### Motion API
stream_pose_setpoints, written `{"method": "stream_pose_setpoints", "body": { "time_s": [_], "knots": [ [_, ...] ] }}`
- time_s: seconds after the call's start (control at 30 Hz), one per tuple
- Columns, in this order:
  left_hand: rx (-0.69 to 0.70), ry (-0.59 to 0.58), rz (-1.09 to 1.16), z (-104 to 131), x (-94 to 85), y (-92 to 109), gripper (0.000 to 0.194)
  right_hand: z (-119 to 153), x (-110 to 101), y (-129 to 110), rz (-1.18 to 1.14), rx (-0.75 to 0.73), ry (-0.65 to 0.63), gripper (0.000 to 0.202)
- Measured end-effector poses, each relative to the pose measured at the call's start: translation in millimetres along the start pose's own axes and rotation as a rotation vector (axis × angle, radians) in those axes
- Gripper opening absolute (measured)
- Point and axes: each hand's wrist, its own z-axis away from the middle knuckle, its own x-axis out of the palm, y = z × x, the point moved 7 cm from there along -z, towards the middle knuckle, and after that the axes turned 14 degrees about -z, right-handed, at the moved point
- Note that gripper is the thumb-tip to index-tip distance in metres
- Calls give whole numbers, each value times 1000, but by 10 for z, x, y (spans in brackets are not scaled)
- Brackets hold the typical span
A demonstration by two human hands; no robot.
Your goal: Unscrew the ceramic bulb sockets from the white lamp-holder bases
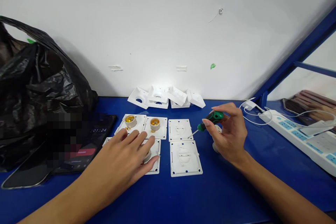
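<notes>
My right hand (228,133) grips a screwdriver (214,116) with a green and black handle, its thin shaft pointing left and down. Partly hidden behind that hand are small white round parts (215,147) on the table. My left hand (131,157) lies with fingers spread over a white square plate (155,168) carrying a round lamp socket (147,156), which shows between thumb and forefinger. Behind it sit two plates with brass-lined lamp sockets (130,121). Between my hands are two bare white plates, a rear one (180,129) and a front one (186,159).
Several white box covers (157,98) are piled against the wall. At left stand a black plastic bag (39,77) and phones, one with a lit screen (89,143). A power strip (296,133) with white cables lies at right, beside a blue frame (296,56).
</notes>
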Motion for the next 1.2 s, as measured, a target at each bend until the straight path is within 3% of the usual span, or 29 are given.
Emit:
{"method": "stream_pose_setpoints", "body": {
  "time_s": [0.13,0.3,0.4,0.5,0.63,0.73,0.83,0.97,1.1,1.2],
  "knots": [
    [-1,-90,104,146,79,-68,43,-27,-34,7,-9,53,30,33],
    [-116,-14,298,135,-124,-71,30,31,31,134,-47,206,4,24],
    [-141,57,417,36,-289,23,26,105,146,188,-93,303,-45,26],
    [-78,101,511,-106,-346,255,21,117,223,192,-135,359,-97,30],
    [-39,80,556,-266,-155,573,23,-37,19,154,-116,320,23,33],
    [-28,-6,501,-338,55,715,20,-151,-199,134,-66,259,144,32],
    [-72,-44,477,-349,152,682,32,-181,-264,124,-33,208,167,30],
    [-101,-109,568,-282,207,498,38,-127,-179,100,-24,168,111,28],
    [29,-140,570,-235,217,364,44,-84,-121,79,-20,156,68,28],
    [136,-128,492,-243,189,389,61,-90,-127,72,-22,147,71,28]
  ]
}}
